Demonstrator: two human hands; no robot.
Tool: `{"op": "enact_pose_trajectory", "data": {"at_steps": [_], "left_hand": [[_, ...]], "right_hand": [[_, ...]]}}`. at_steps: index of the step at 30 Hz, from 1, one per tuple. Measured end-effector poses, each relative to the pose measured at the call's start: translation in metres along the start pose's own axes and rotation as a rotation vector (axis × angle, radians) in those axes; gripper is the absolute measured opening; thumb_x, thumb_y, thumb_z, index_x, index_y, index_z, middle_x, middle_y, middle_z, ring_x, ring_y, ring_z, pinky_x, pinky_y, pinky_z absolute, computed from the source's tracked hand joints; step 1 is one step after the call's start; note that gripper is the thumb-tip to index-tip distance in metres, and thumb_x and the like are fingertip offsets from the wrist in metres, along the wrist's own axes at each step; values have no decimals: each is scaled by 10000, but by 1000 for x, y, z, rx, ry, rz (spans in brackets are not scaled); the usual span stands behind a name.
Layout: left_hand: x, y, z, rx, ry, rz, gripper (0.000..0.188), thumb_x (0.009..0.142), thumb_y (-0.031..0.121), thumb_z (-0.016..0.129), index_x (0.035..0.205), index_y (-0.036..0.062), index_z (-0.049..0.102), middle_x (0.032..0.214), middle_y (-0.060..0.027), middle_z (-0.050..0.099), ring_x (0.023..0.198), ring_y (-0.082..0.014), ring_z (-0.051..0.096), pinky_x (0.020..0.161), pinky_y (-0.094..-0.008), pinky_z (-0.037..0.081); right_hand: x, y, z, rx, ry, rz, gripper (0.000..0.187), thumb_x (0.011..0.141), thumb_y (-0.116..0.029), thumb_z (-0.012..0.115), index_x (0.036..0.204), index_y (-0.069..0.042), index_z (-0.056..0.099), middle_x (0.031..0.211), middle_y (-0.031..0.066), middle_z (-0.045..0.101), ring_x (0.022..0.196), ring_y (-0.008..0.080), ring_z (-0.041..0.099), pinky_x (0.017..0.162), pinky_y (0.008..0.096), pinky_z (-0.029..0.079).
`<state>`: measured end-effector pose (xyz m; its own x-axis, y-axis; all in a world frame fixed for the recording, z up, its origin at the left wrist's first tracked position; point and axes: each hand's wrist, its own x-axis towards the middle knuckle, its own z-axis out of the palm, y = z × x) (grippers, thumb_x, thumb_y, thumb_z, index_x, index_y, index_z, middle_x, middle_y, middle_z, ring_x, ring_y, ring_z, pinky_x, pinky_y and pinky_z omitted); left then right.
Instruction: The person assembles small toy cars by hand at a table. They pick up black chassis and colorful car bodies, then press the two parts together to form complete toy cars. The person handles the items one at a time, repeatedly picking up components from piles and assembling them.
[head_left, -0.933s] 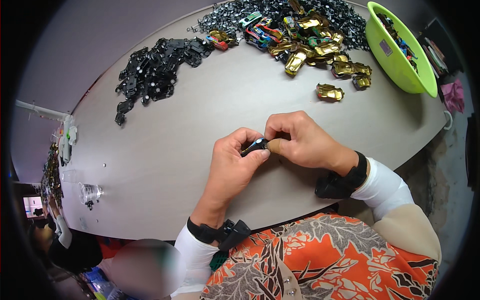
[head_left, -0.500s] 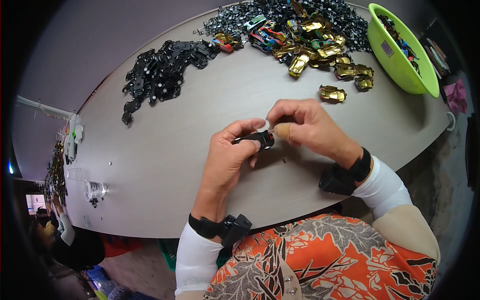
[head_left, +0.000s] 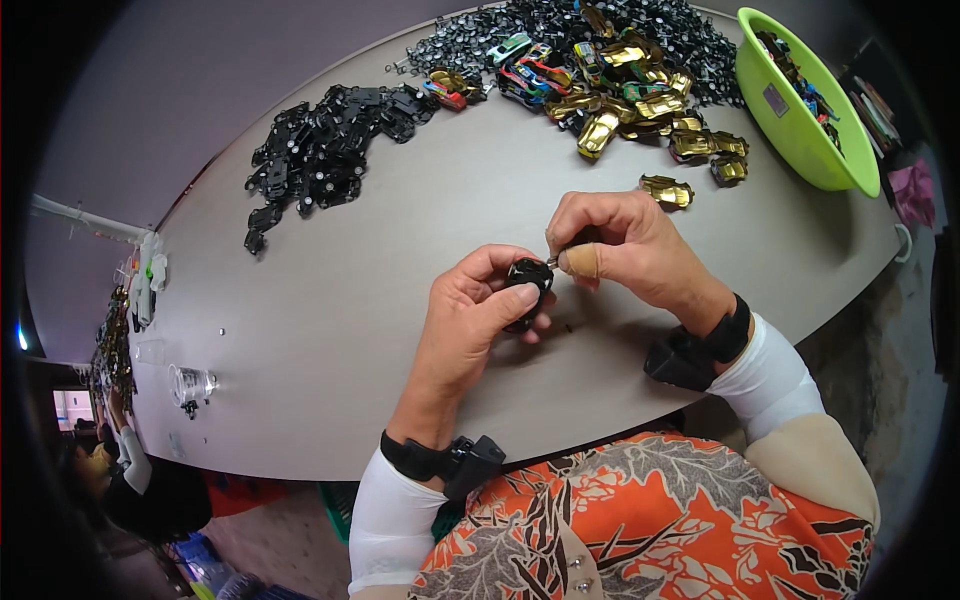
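My left hand (head_left: 470, 318) is closed on a black toy car chassis (head_left: 527, 291), with the thumb pressed across its face. Just to the right, my right hand (head_left: 622, 252) pinches a small metallic part (head_left: 553, 263) against the chassis's upper right edge. Fingers hide most of that part, so its kind is unclear. A tan covering wraps the right thumb. On the table (head_left: 330, 400) below the hands lies a tiny dark piece (head_left: 569, 328).
Black chassis (head_left: 320, 150) lie heaped at the far left. Behind are small wheel parts (head_left: 450, 45) and gold or coloured toy car bodies (head_left: 600, 130). A lime-green basin (head_left: 800, 140) stands far right, a clear cup (head_left: 188, 381) left. Another person's arm (head_left: 130, 440) shows at far left.
The chassis has turned in my left hand, from lying sideways to showing its broad face. My right hand has shifted slightly right and now has a small metallic part visible at its fingertips.
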<state>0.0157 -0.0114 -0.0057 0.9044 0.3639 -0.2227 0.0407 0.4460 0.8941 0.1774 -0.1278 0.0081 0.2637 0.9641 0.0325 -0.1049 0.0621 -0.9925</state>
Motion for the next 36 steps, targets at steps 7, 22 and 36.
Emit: {"op": "enact_pose_trajectory", "data": {"at_steps": [7,22,36], "left_hand": [[-4,-1,3,147,-6,31,246,809,104,628,1035,12,591,781,-37,619,591,-55,534,519,-161,426],[-45,0,-1,324,219,28,232,787,60,563,1008,-7,585,747,-55,599,616,-105,563,557,-222,445],[-294,-123,-123,765,1031,-172,299,740,-6,645,1016,-89,563,855,-91,630,780,-92,592,691,-234,480]], "right_hand": [[-3,-6,-1,-74,-86,186,62,762,-7,611,821,13,600,778,18,544,611,59,494,510,197,393],[-5,6,25,-234,-257,82,153,767,-19,571,919,-15,588,685,83,600,642,161,566,607,302,449],[51,21,-57,-1471,373,-349,296,706,26,496,989,-38,553,845,124,598,799,337,580,674,435,461]]}}
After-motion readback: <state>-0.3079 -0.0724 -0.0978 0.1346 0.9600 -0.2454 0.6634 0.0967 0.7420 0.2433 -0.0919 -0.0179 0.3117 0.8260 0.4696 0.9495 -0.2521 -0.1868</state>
